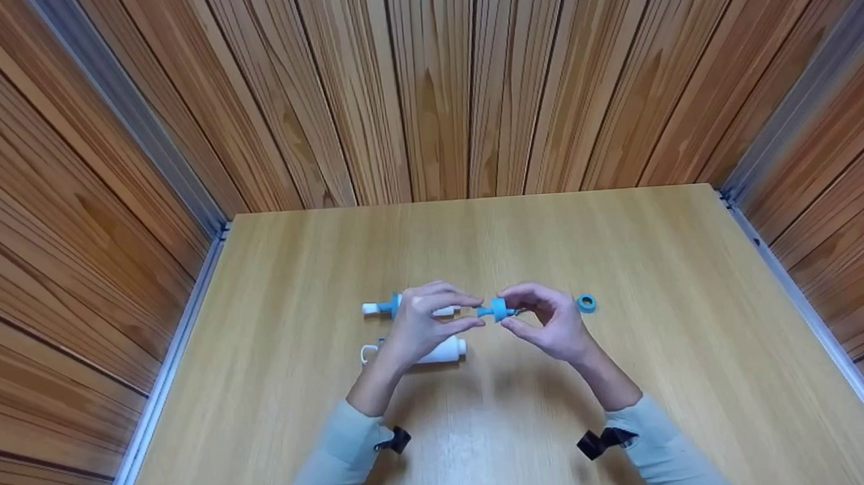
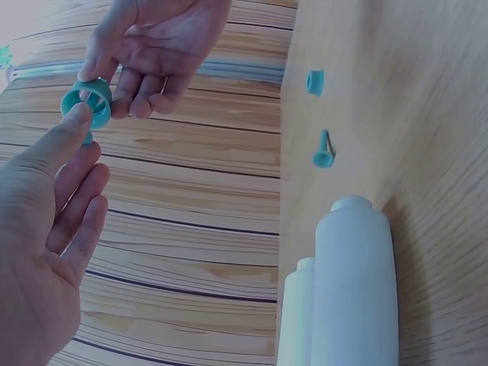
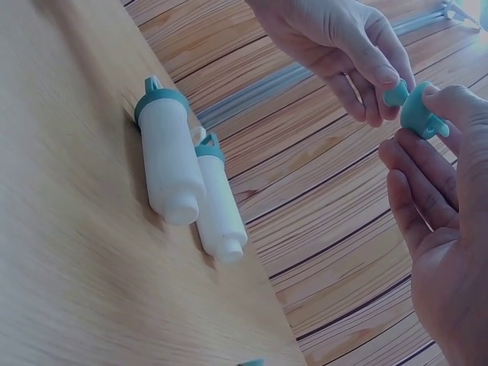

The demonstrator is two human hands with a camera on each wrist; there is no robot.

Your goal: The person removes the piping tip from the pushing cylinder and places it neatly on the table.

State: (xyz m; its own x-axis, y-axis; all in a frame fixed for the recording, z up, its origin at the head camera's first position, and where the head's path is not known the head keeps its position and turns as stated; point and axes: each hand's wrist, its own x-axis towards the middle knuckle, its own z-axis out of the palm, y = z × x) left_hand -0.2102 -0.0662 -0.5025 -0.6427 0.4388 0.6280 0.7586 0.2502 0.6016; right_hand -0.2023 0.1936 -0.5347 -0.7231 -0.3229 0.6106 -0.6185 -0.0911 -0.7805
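Between both hands, raised over the table, is a blue-teal screw cap (image 1: pixel 499 309) with a narrow flared stem (image 1: pixel 484 312). My left hand (image 1: pixel 425 321) pinches the stem's end between thumb and finger. The cap's wider ring (image 3: pixel 417 110) is held by my right hand (image 1: pixel 553 323), thumb on one side and fingers on the other. In the left wrist view, the hollow inside of the ring (image 2: pixel 102 93) shows. Two white bottles (image 1: pixel 445 350) lie on the table beneath and behind my left hand, which hides part of them.
In the right wrist view, both bottles (image 3: pixel 171 160) have teal lids (image 3: pixel 162 103) on. A small teal ring (image 1: pixel 586 303) lies right of my right hand. Close to it, a teal flared stem piece (image 2: pixel 324 156) lies on the table. Wood-panelled walls (image 1: pixel 430 85) enclose the table.
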